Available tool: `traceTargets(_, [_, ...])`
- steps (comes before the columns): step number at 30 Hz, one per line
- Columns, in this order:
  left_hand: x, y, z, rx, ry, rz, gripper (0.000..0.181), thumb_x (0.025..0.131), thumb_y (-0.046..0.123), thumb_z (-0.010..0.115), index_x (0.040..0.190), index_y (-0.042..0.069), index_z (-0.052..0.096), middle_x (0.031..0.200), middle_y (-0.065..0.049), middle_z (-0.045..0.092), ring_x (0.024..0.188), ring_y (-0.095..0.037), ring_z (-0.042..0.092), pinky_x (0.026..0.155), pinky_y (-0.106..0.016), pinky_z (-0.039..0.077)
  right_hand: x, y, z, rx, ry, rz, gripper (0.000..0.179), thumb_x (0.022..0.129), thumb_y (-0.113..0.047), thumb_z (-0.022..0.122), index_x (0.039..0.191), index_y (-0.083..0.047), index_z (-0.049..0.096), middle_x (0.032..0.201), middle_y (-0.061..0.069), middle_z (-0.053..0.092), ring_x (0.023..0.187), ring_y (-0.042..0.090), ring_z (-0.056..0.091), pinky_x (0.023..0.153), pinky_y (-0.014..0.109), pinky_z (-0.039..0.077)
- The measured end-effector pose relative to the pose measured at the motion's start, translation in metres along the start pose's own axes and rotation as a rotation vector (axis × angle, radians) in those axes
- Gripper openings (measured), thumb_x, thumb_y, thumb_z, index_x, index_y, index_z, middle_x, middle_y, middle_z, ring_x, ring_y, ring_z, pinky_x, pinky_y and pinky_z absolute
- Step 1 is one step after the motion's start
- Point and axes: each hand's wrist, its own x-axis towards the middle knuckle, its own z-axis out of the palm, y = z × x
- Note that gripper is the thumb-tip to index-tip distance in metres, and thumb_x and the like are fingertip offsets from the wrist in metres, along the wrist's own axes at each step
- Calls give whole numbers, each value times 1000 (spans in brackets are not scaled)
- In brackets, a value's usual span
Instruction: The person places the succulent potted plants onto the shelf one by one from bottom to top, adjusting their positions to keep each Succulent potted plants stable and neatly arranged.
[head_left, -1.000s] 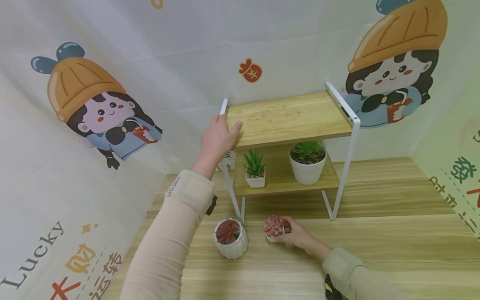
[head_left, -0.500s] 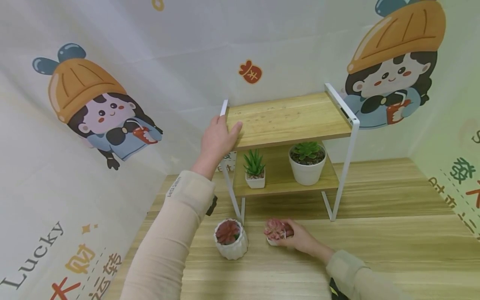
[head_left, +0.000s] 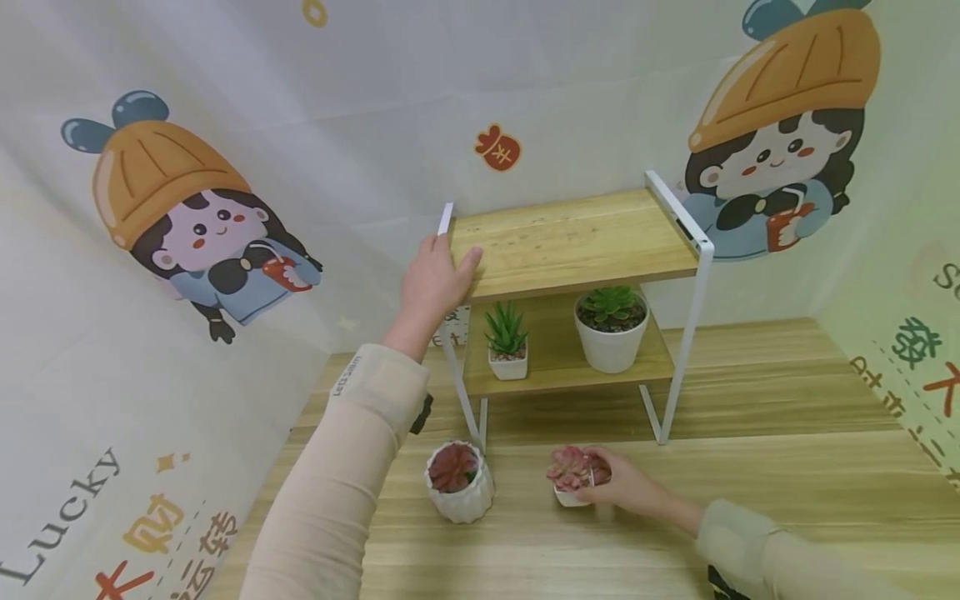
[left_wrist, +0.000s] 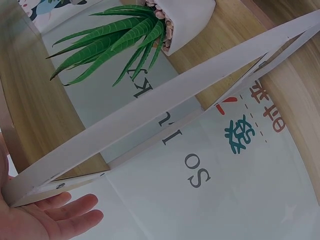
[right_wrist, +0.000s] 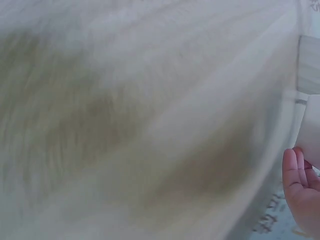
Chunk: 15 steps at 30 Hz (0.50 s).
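At the upper left corner of a two-tier wooden shelf, my left hand grips the white side frame, its thumb lying over the top board. The left wrist view shows that frame between thumb side and fingers. Low in front of the shelf, my right hand holds a small pink potted succulent by its white pot; whether the pot touches the table cannot be told. In the right wrist view only part of the hand and the white pot show.
On the lower board stand a spiky green plant in a square pot and a green succulent in a round white pot. A dark red succulent in a ribbed pot sits on the wooden table. Printed cloth hangs behind.
My right hand has moved to the right and slightly nearer me with the pink succulent. My left hand keeps its place on the shelf frame. The head view has shifted a little.
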Motion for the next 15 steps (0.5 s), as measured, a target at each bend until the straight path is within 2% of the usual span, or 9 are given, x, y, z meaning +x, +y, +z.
traceTargets(3, [0,0,0,-3,2,5,68,95,49,37,141,0,28,143,-18,32,123,-35,42,99,-45,39,-6,-16,-12,-17,-10,-23,67,78,-20,72,123,16,39,103,16,56,87,18,54,71,20,50])
traceTargets(8, [1,-1,2,-6,4,6,68,95,49,37,141,0,28,144,-18,30,125,-35,39,102,-45,37,-11,-44,-31,-104,35,-52,64,77,-21,73,121,13,43,101,14,60,84,14,56,70,21,51])
traceTargets(15, [1,-1,1,-5,6,5,69,94,49,37,141,0,28,144,-17,30,125,-36,40,100,-45,38,-18,-80,-56,-120,68,-70,59,78,-22,73,120,10,46,97,11,63,84,7,56,71,21,50])
